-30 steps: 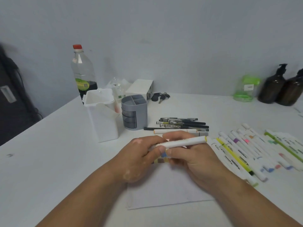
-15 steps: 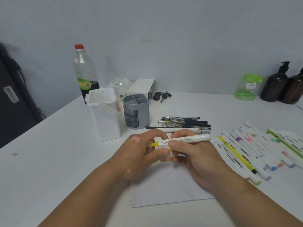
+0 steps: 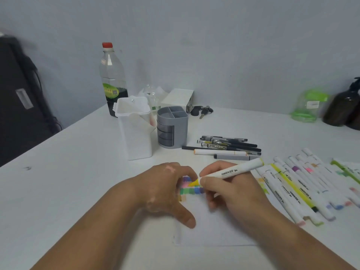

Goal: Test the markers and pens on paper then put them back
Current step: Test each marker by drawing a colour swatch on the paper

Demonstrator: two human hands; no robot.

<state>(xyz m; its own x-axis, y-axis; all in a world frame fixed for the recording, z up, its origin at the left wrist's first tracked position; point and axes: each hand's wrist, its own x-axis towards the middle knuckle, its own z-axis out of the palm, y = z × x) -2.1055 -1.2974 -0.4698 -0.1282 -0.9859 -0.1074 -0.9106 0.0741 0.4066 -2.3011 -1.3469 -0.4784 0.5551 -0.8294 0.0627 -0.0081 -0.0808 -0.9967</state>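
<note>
Head view: right hand (image 3: 233,193) grips white yellow-nibbed marker (image 3: 233,171), nib on white paper sheet (image 3: 214,230) — left hand (image 3: 165,188) rests there, fingers curled, grasp unclear.

The right hand (image 3: 229,190) pinches a white-barrelled yellow-tipped marker (image 3: 233,171), tip on the white paper sheet (image 3: 214,230); the left hand (image 3: 163,191) rests on the sheet at 9 o'clock, thumb splayed; a row of white markers (image 3: 290,189) lies at 3 o'clock; black pens (image 3: 229,144) at 1 o'clock.
</note>
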